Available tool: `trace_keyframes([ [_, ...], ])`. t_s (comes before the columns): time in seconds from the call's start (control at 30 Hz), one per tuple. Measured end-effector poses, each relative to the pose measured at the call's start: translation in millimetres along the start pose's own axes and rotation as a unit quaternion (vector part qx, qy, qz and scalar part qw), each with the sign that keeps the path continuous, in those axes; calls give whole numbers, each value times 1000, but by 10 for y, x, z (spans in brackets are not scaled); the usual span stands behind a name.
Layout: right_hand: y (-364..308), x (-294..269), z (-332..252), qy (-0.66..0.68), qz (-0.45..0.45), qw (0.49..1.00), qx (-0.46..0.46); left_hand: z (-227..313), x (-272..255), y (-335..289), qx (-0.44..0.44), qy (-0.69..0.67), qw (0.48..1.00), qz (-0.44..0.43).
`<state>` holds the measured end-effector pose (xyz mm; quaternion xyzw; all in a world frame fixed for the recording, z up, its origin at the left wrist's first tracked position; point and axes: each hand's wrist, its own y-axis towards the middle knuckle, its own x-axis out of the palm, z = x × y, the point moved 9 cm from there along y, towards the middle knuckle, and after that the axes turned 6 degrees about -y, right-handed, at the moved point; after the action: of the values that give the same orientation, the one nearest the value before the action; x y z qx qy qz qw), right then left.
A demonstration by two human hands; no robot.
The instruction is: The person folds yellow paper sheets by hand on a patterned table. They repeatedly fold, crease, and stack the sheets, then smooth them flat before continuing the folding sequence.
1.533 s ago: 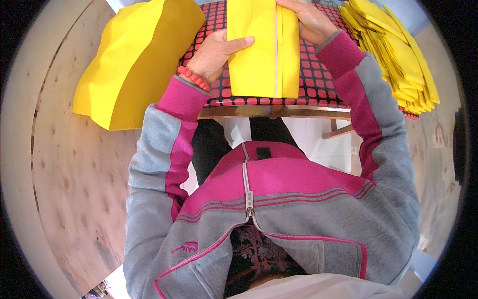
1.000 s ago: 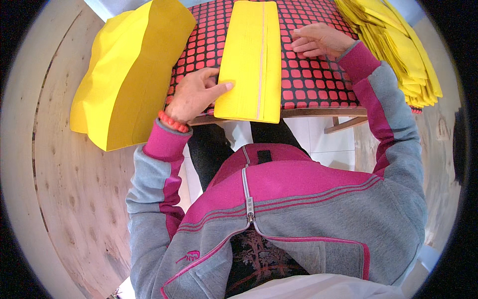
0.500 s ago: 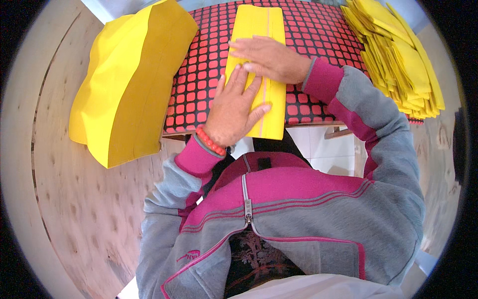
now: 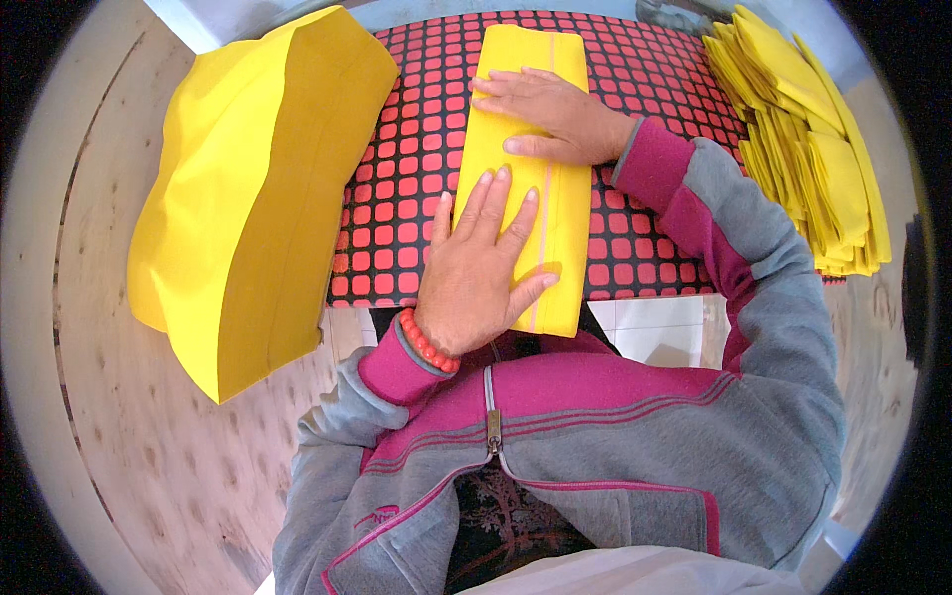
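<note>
A long folded piece of yellow fabric [image 4: 531,55] lies lengthwise in front of me, with a pale strip running along it. Its near end sticks out past the table's front edge. My left hand [image 4: 476,273] rests on its near half, fingers spread and pointing away from me, a red bead bracelet at the wrist. Farther up, my right hand [image 4: 560,119] lies across the fabric from the right, fingers stretched out flat. Neither hand grips anything.
The table [image 4: 397,198] wears a red and black checked cover. Larger yellow fabric sheets [image 4: 258,188] hang over its left edge. A pile of folded yellow pieces [image 4: 808,159] is stacked at the right. Pale wooden boarding [image 4: 129,347] is at the left.
My hands have come apart along the fabric, the left one sliding nearer to me. The table and the yellow pieces sit lower in the picture.
</note>
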<state>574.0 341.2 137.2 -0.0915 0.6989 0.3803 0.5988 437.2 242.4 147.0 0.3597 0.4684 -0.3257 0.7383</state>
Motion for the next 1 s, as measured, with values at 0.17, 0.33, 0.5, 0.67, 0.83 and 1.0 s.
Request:
trace_keyframes([
  [0.17, 155, 155, 524, -19, 25, 999, 19, -146, 16, 115, -5, -23, 1000, -13],
  [0.33, 299, 274, 989, -28, 43, 998, 39, -229, 38, 141, -2, -40, 999, -17],
  [0.5, 302, 491, 1272, 21, -18, 995, 93, -165, 20, 42, -10, -41, 999, -32],
  [0.67, 176, 407, 1087, -79, 107, 991, 31, -68, 112, -122, 13, -5, 1000, 21],
  [0.83, -85, 390, 1042, -45, 111, 979, 165, -22, 142, -688, 33, -120, 984, 129],
  [1.0, -348, 71, 765, -84, 188, 947, 246, -70, -160, -1784, -54, -363, 890, 271],
])
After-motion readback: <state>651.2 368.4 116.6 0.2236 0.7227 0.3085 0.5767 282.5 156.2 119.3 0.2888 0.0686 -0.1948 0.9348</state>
